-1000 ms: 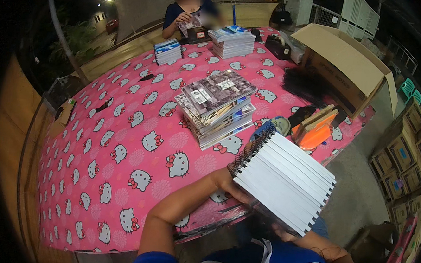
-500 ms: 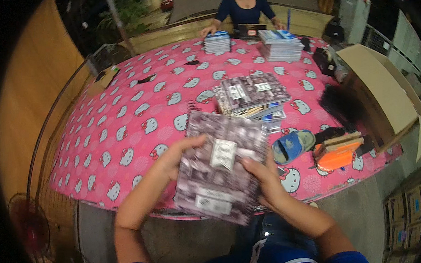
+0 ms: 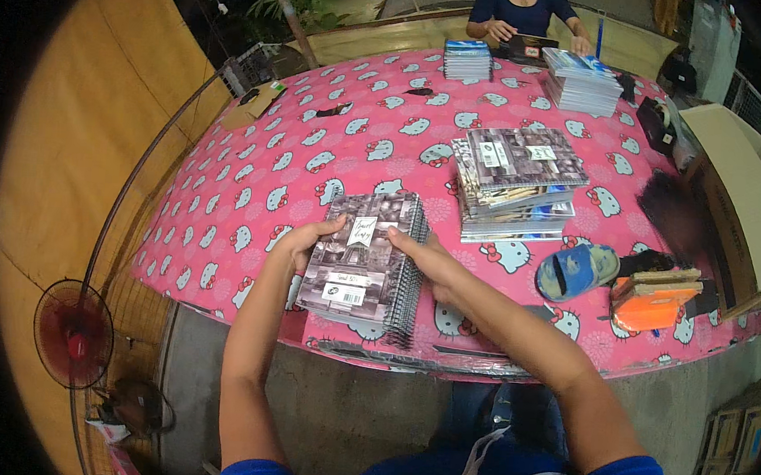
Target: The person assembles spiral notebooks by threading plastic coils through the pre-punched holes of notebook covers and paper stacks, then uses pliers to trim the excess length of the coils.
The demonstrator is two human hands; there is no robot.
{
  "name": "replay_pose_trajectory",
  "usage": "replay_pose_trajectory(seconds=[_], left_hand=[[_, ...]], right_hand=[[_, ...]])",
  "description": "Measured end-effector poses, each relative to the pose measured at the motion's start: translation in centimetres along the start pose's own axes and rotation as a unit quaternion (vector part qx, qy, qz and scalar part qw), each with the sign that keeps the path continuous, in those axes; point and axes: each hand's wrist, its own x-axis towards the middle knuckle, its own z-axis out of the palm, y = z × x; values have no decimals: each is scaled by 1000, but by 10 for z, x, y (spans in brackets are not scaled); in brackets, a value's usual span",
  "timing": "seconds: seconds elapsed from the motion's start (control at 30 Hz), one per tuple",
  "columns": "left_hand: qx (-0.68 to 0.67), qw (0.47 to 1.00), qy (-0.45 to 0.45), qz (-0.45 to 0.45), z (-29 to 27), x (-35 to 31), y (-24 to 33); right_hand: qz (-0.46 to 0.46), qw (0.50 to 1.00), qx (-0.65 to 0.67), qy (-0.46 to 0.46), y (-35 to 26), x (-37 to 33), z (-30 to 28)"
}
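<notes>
A stack of spiral notebooks [image 3: 353,266] with grey-purple patterned covers is held between my two hands at the table's near edge. My left hand [image 3: 303,243] grips its left side, thumb on the top cover. On the coil-bound side, my right hand [image 3: 423,256] holds it with the thumb on the cover and the fingers mostly hidden. The notebooks seem to rest on or just above the pink tablecloth [image 3: 222,267]; which of these I cannot tell. Further right stands another pile of notebooks [image 3: 524,164], stacked unevenly, with the same pattern on top.
Right of the pile lie a blue slipper [image 3: 574,271] and an orange block-like thing [image 3: 651,306]. A large open cardboard box [image 3: 742,172] stands at the right. Across the table, a person [image 3: 525,16] sits behind stacks of blue-covered notebooks [image 3: 584,83]. A fan [image 3: 74,332] stands at left.
Both hands have lowered the notebook stack away from my body to the table's near edge. The view has shifted left. The person's hand has left the smaller blue stack.
</notes>
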Motion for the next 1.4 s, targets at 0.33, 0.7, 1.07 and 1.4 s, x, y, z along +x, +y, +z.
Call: replay_pose_trajectory(seconds=[0.33, 0.7, 1.07, 1.4], left_hand=[[-36, 997, 22, 64, -7, 13, -6], [226, 896, 311, 220, 35, -60, 5], [-141, 653, -128, 733, 300, -175, -52], [-157, 509, -474, 701, 351, -230, -27]], right_hand=[[-437, 566, -417, 561, -40, -283, -282], [-144, 533, -659, 510, -29, -318, -315], [-235, 596, -647, 413, -57, -274, -329], [-100, 481, -750, 443, -84, -295, -348]])
